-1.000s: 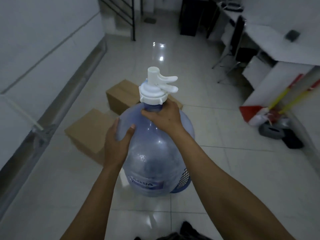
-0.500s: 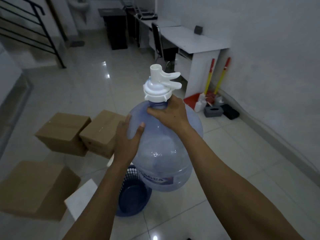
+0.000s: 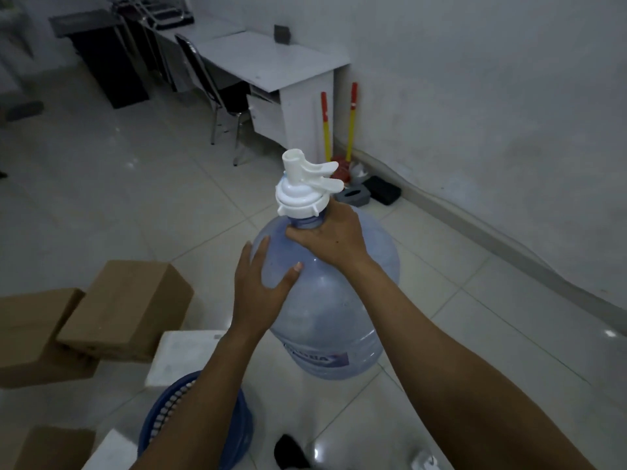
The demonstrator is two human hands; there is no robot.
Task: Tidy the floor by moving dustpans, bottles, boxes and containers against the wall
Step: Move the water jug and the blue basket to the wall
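Cardboard boxes [image 3: 129,310] lie scattered at the far left, with a white foam box [image 3: 183,357] and a blue basket [image 3: 203,422] just beside them on the tiled floor [image 3: 135,198]. Next comes the left hand [image 3: 261,293], spread flat with straight fingers against the shoulder of the water bottle [image 3: 339,317], steadying rather than gripping. The bottle is large and blue-tinted. It stands roughly upright mid-view, near the basket and well apart from the wall [image 3: 475,96]. It looks lifted, though its base is hard to judge. A white pump cap [image 3: 302,191] tops it. The right hand [image 3: 329,239] is clamped round the neck just below that cap, fingers curled tight. Further right, two red-and-yellow handles [image 3: 351,120] lean in the corner between the white desk [image 3: 271,62] and the wall, with a grey container [image 3: 354,195] and a black box [image 3: 383,193] at their foot.

The step in hand appears to be carrying the bottle to the wall. To do it well, let the neck grip bear the load while the flat palm checks any swing. Hold the bottle upright so the pump catches nothing. Set it base first on the bare tiles by the skirting, right of the black box, touching the wall.
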